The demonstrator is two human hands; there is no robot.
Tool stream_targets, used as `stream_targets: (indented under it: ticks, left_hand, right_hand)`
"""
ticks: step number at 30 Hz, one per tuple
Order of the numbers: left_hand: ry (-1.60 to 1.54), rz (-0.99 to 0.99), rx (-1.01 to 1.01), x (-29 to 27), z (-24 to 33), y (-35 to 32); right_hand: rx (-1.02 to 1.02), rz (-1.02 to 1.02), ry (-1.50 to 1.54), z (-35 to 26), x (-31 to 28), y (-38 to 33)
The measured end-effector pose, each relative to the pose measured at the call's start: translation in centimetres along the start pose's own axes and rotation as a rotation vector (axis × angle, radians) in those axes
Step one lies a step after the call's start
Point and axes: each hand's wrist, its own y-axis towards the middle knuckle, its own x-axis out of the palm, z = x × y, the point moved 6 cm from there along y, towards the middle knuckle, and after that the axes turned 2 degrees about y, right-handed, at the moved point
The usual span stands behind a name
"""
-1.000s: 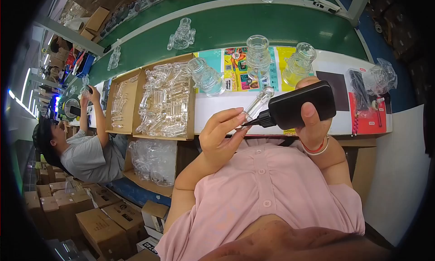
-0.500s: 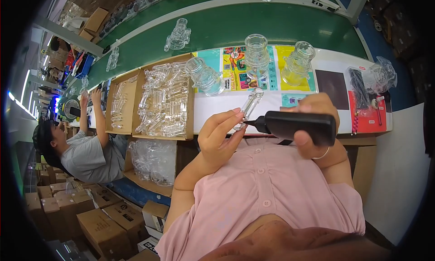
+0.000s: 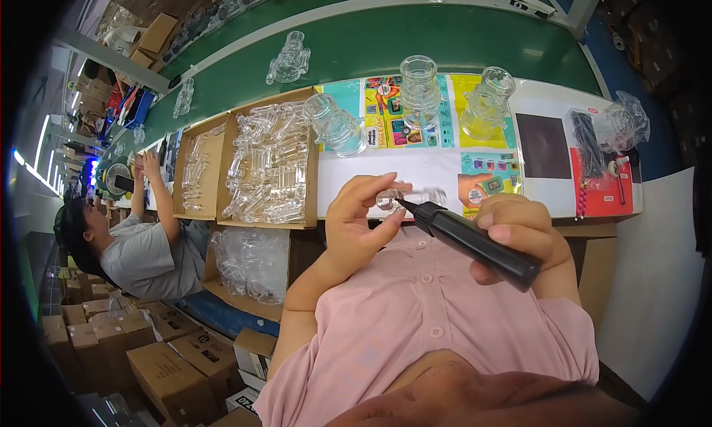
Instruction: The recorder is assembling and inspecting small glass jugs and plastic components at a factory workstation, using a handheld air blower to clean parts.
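Note:
Between the fingertips of my left hand [image 3: 361,218] is a clear tube-shaped piece [image 3: 389,199], its round end turned up and its far part blurred. My right hand [image 3: 523,238] is wrapped round a black squeeze bottle [image 3: 478,243], tilted so its pointed nozzle meets or nearly meets the rim of that piece; I cannot tell whether they touch. Beyond my hands, three larger clear ribbed vessels stand in a row: a left one [image 3: 337,127], a middle one [image 3: 420,93] and a right one [image 3: 488,104].
Left of my hands, a cardboard tray [image 3: 312,160] holds many clear tube pieces. A red card [image 3: 627,186] with small tools and a bagged clear vessel [image 3: 621,123] lies at the right. Further clear vessels [image 3: 289,58] stand on the green belt [image 3: 356,49]. A co-worker [image 3: 148,242] sits at the left.
The clear piece has turned from pointing away to showing its round end. The bottle has swung from nearly level to a slant, its base lower and nearer me. The co-worker's hands have shifted.

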Motion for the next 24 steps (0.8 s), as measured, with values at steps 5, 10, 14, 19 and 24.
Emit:
stream_targets:
  ticks: [5, 10, 14, 19, 24]
  left_hand:
    - [-0.584, -0.023, -0.23, 0.9, -0.9, -0.2]
    - [-0.635, -0.102, -0.201, 1.1, -1.3, -0.1]
    - [-0.702, -0.095, -0.167, 1.1, -1.4, -0.1]
    - [-0.675, -0.035, -0.155, 1.0, -1.3, 0.0]
    - [-0.443, 0.033, -0.032, 0.4, -0.5, 0.1]
  right_hand:
    - [0.134, 0.052, 0.125, 0.9, -0.5, -0.8]
    - [0.14, 0.091, 0.149, 1.2, -0.6, -1.2]
    - [0.023, 0.086, 0.206, 0.5, -0.1, -1.0]
    - [-0.007, -0.015, 0.145, -0.3, 0.9, -1.0]
    - [-0.112, -0.053, 0.083, -0.5, 1.2, -1.0]
